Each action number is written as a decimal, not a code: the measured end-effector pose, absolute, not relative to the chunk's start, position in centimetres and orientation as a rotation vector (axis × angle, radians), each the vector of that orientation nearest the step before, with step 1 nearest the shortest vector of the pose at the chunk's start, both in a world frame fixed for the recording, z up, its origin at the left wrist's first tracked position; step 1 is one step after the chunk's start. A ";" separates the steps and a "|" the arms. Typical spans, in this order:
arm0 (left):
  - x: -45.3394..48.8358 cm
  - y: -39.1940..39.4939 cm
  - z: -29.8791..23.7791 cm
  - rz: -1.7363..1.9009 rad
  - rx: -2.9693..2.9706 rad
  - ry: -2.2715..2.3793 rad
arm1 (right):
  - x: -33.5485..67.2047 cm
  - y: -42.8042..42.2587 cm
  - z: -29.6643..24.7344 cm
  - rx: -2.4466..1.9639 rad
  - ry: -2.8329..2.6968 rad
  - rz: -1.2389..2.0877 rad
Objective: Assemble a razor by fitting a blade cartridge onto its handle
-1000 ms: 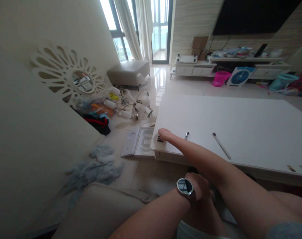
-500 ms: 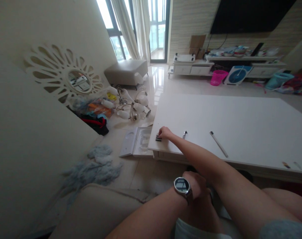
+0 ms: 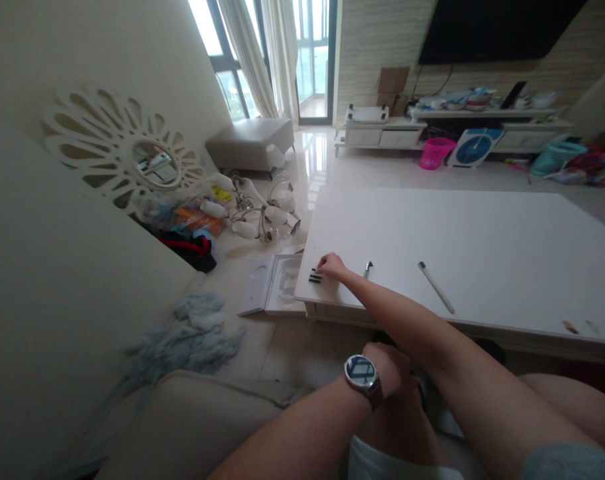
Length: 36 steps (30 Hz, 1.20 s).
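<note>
At the near left corner of the white table [image 3: 462, 233], my right hand [image 3: 331, 266] reaches down with its fingers pinched together. The fingertips are at the right ends of several small black strips [image 3: 314, 276] lying side by side. Whether the fingers grip one of them is too small to make out. Just right of that hand lies a small silver tool with a dark bent head [image 3: 368, 269], partly behind my forearm. My left hand [image 3: 390, 368], below a wristwatch, rests on my leg, its fingers hidden.
A pale stick with a dark tip [image 3: 436, 288] lies mid-table, and small brownish bits [image 3: 570, 327] are near the right front edge. An opened white box [image 3: 272, 283] sits on the floor by the table's left end. Beyond it lies a chandelier [image 3: 257, 210].
My right hand has shifted very slightly at the black strips, and more of the strips shows. The view has moved a little. My left hand stays on my leg.
</note>
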<state>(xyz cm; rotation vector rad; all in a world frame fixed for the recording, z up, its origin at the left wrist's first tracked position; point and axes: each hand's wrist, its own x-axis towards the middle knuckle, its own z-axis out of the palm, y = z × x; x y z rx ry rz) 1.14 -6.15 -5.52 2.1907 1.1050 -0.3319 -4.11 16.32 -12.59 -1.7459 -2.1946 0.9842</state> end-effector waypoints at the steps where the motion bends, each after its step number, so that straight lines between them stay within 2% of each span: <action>1: 1.0 -6.1 -5.2 -0.354 2.183 1.112 | -3.9 16.3 -12.5 -1.739 -2.181 0.968; 17: 0.9 -5.7 -3.0 -0.477 2.188 1.100 | 10.2 15.5 -9.5 -1.782 -2.153 0.552; 30: 0.7 -5.8 -2.6 -0.480 2.190 1.099 | 8.9 13.9 -12.6 -2.002 -2.013 0.567; 33: 0.6 -5.5 -2.0 -0.389 2.194 1.173 | 9.1 13.4 -11.8 -1.961 -1.971 0.624; 36: 0.5 -4.3 -1.6 -0.078 2.099 1.438 | 10.2 12.2 -10.0 -1.861 -1.932 0.692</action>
